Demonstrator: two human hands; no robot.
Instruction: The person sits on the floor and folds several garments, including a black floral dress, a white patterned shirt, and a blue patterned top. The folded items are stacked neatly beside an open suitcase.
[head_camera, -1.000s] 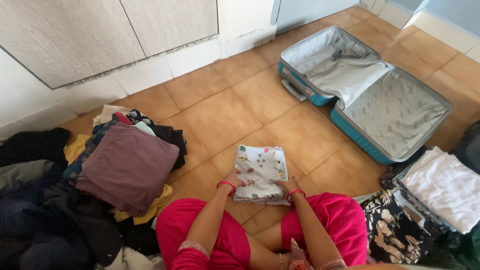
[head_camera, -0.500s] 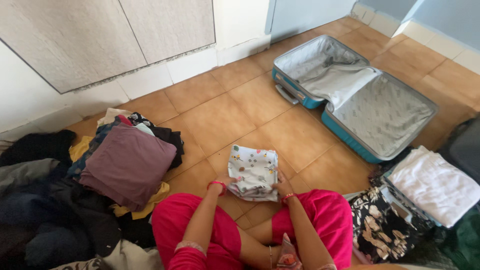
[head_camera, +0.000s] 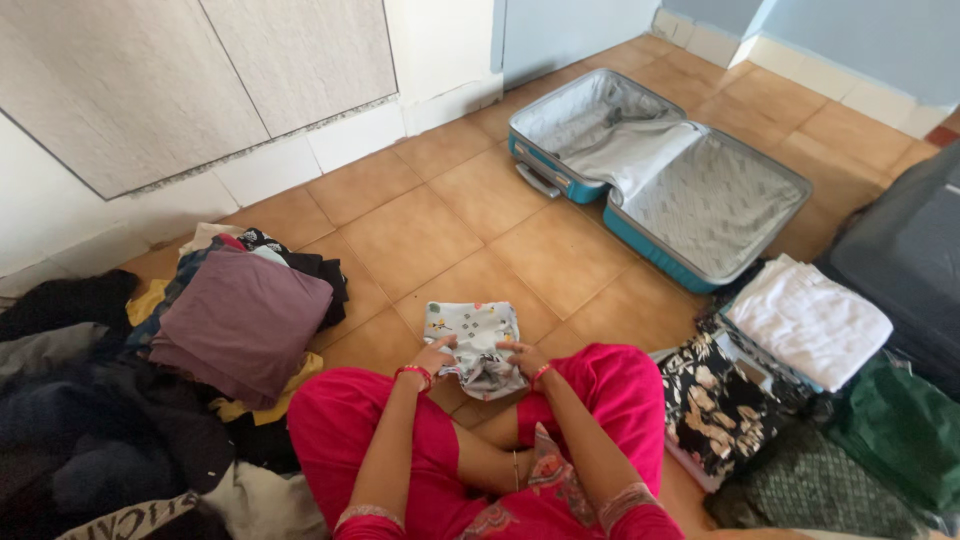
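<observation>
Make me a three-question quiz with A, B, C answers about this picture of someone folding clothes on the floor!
1. Where does the purple garment lie?
A. on the clothes pile
B. in the suitcase
C. on the person's knees

2. What colour is the suitcase shell?
A. red
B. teal
C. yellow

3. The suitcase is
A. zipped shut
B. open and empty
C. open and full

Answers:
1 A, it tops the heap left of the person.
2 B, its outer edges are teal.
3 B, both halves show bare grey lining.

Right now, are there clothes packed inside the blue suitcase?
No, the open blue suitcase shows only its grey lining, while the folded clothes lie on the floor beside it.
</observation>
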